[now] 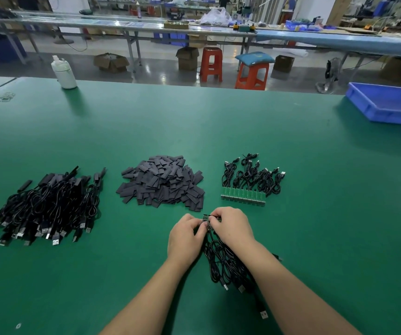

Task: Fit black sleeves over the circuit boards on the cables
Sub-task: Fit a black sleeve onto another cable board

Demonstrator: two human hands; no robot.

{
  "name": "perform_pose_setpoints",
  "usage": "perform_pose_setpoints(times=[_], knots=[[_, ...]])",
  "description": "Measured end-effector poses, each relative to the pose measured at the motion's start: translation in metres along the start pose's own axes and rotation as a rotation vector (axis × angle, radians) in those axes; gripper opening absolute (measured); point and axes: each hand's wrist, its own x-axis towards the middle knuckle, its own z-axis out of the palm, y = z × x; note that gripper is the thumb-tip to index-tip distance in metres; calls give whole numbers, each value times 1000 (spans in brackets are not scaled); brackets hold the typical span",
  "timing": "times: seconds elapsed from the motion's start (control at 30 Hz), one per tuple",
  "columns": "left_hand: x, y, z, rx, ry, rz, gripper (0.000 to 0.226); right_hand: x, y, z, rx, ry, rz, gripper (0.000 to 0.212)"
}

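Observation:
My left hand point(187, 234) and my right hand point(233, 224) meet over a small strip of green circuit boards point(206, 219), both pinching it just above the green table. Black cables point(228, 264) hang from those boards and trail toward me under my right forearm, ending in USB plugs. A heap of flat black sleeves point(163, 182) lies just beyond my hands. To the right of it sits a panel of joined green circuit boards with coiled cables point(245, 187). At the left lies a pile of cables with sleeves fitted point(47, 206).
A white bottle point(63, 72) stands at the table's far left edge, with rubber bands point(3, 97) near it. A blue plastic tray point(388, 103) sits at the far right. Beyond the green table point(315, 213) are red stools, cardboard boxes and long workbenches.

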Motion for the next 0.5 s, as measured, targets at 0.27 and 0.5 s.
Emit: perform_pose_setpoints(times=[0.27,0.5], knots=[[-1,0,0,-26,14,14,20,-1,-3,7,-28,60,-4,23],[1,2,-4,-82,13,-17,25,6,20,-5,-6,1,-80,21]])
